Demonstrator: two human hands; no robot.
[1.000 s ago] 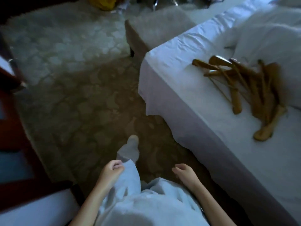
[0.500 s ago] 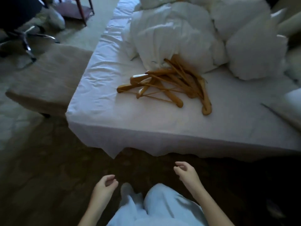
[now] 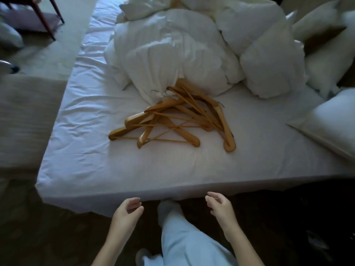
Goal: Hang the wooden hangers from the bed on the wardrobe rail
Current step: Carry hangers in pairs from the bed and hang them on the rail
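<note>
A heap of several wooden hangers [image 3: 172, 120] lies tangled in the middle of the bed [image 3: 92, 169], on its white sheet, with metal hooks pointing toward the bunched duvet behind. My left hand [image 3: 127, 211] hovers just below the bed's near edge, fingers loosely curled and empty. My right hand [image 3: 219, 205] is level with it to the right, also empty with fingers apart. Both hands are well short of the hangers. No wardrobe or rail is in view.
A crumpled white duvet [image 3: 172, 54] and several pillows [image 3: 272, 62] fill the back and right of the bed. An upholstered bench [image 3: 25, 120] stands against the bed's left side. A wooden chair leg [image 3: 44, 20] is at the upper left. Dark carpet lies underfoot.
I have turned from the floor to face the bed and stepped closer. The hangers now sit centred and nearer. Both hands have risen toward the bed's edge, still empty.
</note>
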